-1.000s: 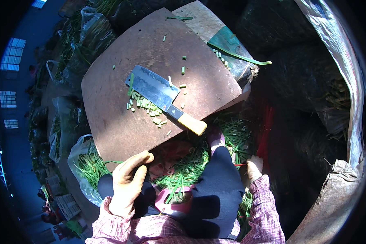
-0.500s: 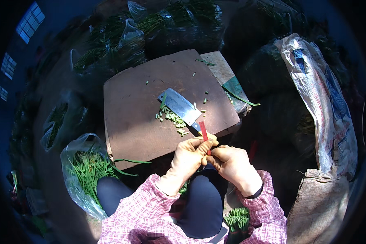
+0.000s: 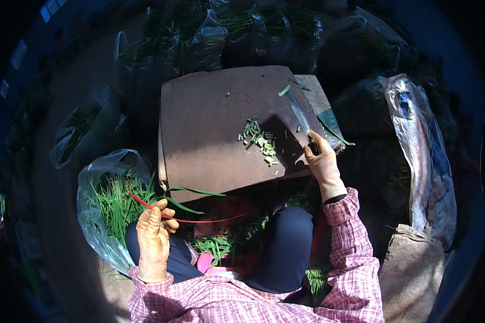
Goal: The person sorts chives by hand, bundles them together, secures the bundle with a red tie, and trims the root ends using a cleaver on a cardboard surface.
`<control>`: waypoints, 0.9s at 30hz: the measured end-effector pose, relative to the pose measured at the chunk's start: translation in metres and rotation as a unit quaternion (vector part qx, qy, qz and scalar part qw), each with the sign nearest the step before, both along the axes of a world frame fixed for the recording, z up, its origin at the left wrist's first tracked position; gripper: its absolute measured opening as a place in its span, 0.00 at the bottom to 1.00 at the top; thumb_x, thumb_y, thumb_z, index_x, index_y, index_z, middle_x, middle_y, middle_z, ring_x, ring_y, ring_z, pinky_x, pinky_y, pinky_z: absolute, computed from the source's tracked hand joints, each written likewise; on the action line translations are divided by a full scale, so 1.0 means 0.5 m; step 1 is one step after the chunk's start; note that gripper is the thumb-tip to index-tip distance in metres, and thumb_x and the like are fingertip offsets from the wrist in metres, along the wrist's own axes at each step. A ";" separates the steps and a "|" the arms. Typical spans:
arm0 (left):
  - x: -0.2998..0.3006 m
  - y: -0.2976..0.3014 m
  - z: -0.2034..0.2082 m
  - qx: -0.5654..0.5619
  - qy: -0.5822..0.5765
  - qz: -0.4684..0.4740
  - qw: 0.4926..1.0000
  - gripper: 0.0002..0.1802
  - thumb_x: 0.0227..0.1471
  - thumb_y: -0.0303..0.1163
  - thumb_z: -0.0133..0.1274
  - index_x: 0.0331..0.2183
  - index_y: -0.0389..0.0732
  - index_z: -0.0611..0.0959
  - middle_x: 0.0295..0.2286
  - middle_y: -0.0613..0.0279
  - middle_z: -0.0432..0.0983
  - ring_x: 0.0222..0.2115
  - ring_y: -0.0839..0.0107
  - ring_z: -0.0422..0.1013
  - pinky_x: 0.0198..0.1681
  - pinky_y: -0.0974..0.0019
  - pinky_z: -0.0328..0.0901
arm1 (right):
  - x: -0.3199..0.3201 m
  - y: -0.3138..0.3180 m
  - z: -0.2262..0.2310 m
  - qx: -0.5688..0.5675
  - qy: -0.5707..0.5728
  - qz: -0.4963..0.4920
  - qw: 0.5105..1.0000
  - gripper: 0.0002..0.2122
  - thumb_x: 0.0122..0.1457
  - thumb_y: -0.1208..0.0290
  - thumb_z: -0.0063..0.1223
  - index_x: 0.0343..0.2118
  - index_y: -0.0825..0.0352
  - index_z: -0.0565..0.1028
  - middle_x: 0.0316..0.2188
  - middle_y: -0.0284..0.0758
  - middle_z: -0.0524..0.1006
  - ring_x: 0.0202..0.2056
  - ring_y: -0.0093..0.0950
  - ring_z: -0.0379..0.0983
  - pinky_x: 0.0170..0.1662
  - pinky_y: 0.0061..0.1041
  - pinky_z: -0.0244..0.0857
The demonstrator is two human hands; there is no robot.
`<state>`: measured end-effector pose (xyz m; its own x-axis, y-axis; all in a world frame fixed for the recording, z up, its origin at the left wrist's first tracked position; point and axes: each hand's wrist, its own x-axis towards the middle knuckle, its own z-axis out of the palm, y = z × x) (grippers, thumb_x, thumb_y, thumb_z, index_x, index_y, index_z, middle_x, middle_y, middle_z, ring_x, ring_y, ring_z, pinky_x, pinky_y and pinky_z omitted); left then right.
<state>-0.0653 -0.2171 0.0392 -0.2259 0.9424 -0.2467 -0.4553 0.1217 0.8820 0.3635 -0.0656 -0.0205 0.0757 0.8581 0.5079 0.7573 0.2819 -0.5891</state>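
My gloved right hand (image 3: 324,168) is closed round the handle of a cleaver (image 3: 297,113) at the right side of the brown board (image 3: 207,124). The blade appears nearly edge-on, with a scrap of green leaf by its far end. My left hand (image 3: 154,237), also gloved, is raised at the lower left, pinching a thin red strip (image 3: 213,221) that sticks out on both sides of the fingers. Short chopped green stalks (image 3: 260,137) lie in a small heap on the board, left of the cleaver. The cleaver's handle is mostly hidden by my fingers.
Left of my knees stands a clear plastic bag (image 3: 86,199) full of green stalks (image 3: 116,204). Long leaves (image 3: 194,190) hang at the board's near edge. More bagged greens (image 3: 269,27) line the back. White woven sacks (image 3: 409,156) stand at the right.
My hands have parted. The left took the red strip to the lower left; the right let go of it, picked up the cleaver and moved it to the board's right side.
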 end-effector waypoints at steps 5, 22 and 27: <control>-0.042 -0.034 -0.014 -0.018 -0.003 0.021 1.000 0.15 0.61 0.39 0.54 0.45 0.40 0.82 0.32 0.58 0.82 0.24 0.72 0.78 0.26 0.74 0.68 | -0.016 -0.022 0.037 -0.314 0.207 0.018 0.926 0.16 0.64 0.74 0.53 0.54 0.66 0.74 0.29 0.26 0.78 0.23 0.13 0.65 0.26 0.15 0.60; -0.062 -0.065 -0.002 -0.041 -0.003 -0.003 0.999 0.15 0.62 0.38 0.53 0.46 0.39 0.79 0.32 0.53 0.81 0.23 0.69 0.78 0.24 0.74 0.68 | -0.244 0.220 0.081 -0.354 0.095 0.193 0.910 0.16 0.64 0.68 0.54 0.52 0.69 0.76 0.25 0.34 0.78 0.22 0.19 0.69 0.27 0.21 0.68; -0.085 -0.062 -0.033 -0.047 -0.003 0.019 0.999 0.18 0.62 0.41 0.53 0.46 0.37 0.80 0.32 0.55 0.81 0.22 0.71 0.77 0.23 0.75 0.66 | -0.244 0.021 0.119 -0.458 -0.011 0.422 0.782 0.18 0.59 0.72 0.58 0.53 0.63 0.77 0.47 0.44 0.80 0.50 0.33 0.77 0.54 0.28 0.68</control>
<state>-0.1079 -0.2482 0.0228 -0.2589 0.9058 -0.3353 -0.4656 0.1871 0.8650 0.2417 -0.0551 0.0393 -0.7148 0.6015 -0.3568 0.5422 0.1543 -0.8260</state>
